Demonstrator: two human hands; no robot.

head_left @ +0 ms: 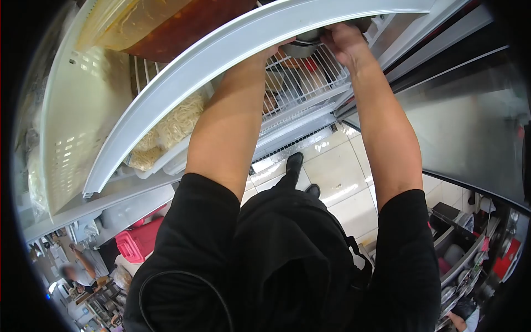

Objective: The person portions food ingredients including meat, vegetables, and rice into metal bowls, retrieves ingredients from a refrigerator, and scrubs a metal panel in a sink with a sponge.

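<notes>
Both arms reach into an open fridge over a white wire shelf (310, 83). A round metal container (300, 48) sits between the hands, partly behind the white curved shelf edge (221, 58). My right hand (344, 44) is against its right side, fingers curled and partly hidden. Of my left hand (274, 50) only a small part shows at the container's left side; its fingers are mostly hidden by the shelf edge. Bags of pale noodles (180, 122) lie left of my left forearm.
A white perforated basket (83, 122) and a bag of red-brown food (182, 27) are at upper left. The glass door (470, 116) stands open at right. A pink container (138, 242) is lower left. Another person (86, 274) is at far lower left; a person's arm shows at lower right.
</notes>
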